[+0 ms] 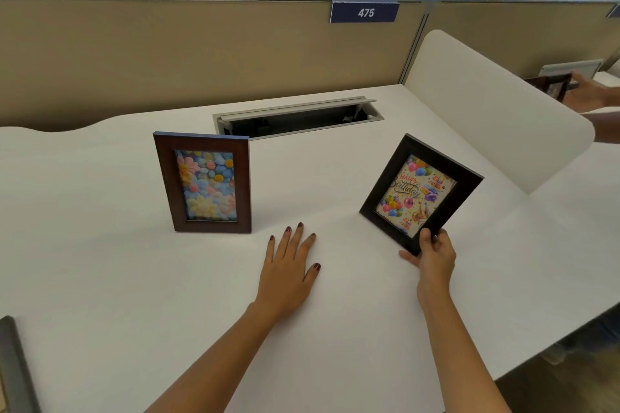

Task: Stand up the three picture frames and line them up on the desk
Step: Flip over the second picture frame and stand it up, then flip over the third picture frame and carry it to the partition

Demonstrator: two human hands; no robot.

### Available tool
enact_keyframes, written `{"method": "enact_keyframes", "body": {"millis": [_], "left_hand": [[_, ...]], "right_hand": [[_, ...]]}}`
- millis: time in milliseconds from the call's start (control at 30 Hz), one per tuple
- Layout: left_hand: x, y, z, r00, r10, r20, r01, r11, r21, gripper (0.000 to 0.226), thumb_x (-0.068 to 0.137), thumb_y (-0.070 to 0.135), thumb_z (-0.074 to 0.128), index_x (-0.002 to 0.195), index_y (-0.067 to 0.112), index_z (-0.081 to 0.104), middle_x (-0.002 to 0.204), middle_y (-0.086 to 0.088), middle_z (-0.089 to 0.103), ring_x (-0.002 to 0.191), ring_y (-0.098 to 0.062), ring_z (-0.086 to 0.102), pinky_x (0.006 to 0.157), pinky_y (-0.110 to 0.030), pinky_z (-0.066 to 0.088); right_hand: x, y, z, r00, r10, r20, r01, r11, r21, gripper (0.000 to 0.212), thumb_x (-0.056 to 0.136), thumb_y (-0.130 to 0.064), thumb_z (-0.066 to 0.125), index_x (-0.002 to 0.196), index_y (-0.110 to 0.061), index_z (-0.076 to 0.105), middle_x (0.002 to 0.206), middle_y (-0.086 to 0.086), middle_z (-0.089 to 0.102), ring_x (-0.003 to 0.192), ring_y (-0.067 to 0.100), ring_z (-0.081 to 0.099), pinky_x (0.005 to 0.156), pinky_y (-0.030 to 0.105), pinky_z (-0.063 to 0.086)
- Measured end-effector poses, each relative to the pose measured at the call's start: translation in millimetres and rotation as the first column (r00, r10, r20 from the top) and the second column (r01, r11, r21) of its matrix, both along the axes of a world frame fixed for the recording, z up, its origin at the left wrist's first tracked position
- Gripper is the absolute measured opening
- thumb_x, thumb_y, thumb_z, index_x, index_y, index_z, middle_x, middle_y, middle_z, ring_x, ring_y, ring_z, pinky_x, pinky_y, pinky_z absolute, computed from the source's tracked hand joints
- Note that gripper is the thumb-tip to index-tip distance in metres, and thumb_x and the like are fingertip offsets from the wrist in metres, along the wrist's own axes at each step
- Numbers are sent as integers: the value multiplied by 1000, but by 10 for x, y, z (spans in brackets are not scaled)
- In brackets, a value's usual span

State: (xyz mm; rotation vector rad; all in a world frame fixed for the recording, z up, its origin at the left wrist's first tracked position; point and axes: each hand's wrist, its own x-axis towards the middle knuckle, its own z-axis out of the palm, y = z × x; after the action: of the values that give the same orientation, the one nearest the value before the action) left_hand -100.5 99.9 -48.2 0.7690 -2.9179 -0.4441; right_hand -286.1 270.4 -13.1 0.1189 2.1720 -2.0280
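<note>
The black frame point(421, 194) shows a "Happy Birthday" balloon print and tilts to the right above the white surface point(100, 261). The right hand point(432, 255) pinches its lower corner, fingers closed on the edge. The brown flower frame point(204, 183) stands upright; the left hand point(288, 270) lies flat just beside it, fingers spread.

My two bare forearms, no sleeves, watch or rings, left hand point(289, 273) with dark maroon polish on every nail, right hand point(435, 255) slim, its nails hard to see
</note>
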Motion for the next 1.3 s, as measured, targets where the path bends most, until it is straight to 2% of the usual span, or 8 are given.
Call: {"method": "enact_keyframes", "body": {"millis": [233,367,533,633,833,1000,1100,1300], "left_hand": [[17,-14,87,993,2,-119,15,990,143,52,96,37,36,146,27,23,160,2,5,148,-16,-1,119,-36,-8],[113,-70,185,954,38,-298,48,959,279,41,93,21,49,134,24,42,158,0,17,145,-17,15,118,-28,13],[422,-140,294,893,164,-420,-29,951,309,32,93,13,50,121,28,52,151,5,31,138,-10,29,105,-8,15],[661,-210,396,838,271,-474,-118,938,327,31,92,8,50,119,23,55,142,1,43,133,-14,39,109,-18,26],[1300,-428,648,650,491,-580,-340,870,357,35,90,2,52,121,16,55,130,-4,53,122,-16,49,103,-37,44],[1945,-558,753,410,689,-598,-486,719,496,53,89,11,57,137,21,34,135,1,50,124,-8,45,102,-29,37],[2424,-578,718,306,769,-561,-599,614,514,57,89,15,58,138,21,30,141,0,45,131,-14,40,109,-38,35],[3313,-558,642,165,971,-174,-936,210,283,66,84,29,62,140,13,32,142,-20,40,132,-39,34,109,-59,25]], "right_hand": [[481,-107,-71,945,-203,-257,255,949,187,51,78,-14,74,118,-16,45,124,10,52,109,29,51,73,27,51],[870,-318,-89,901,-145,-408,273,922,275,49,75,-6,74,117,-13,48,125,16,47,110,33,43,82,45,50],[1373,-667,-32,868,132,-479,16,956,292,37,79,-3,69,108,-17,51,114,3,54,102,22,46,76,36,49],[1694,-879,13,821,348,-452,-223,925,308,33,81,-5,67,103,-25,52,105,-6,57,96,15,53,73,28,51],[2269,-1227,55,543,770,-335,-647,638,417,21,88,-11,60,104,-25,56,106,-9,60,97,8,57,84,28,53],[2779,-1446,96,329,908,-258,-805,413,426,22,90,-15,55,111,-23,54,113,-7,59,100,7,55,90,30,51],[3160,-1479,74,165,960,-228,-870,250,424,30,91,-16,52,121,-21,52,121,-4,57,110,7,52,98,28,46],[3737,-1549,29,-78,970,-232,-849,57,525,44,94,-14,45,137,-21,43,133,-2,50,126,8,37,102,1,18]]}}
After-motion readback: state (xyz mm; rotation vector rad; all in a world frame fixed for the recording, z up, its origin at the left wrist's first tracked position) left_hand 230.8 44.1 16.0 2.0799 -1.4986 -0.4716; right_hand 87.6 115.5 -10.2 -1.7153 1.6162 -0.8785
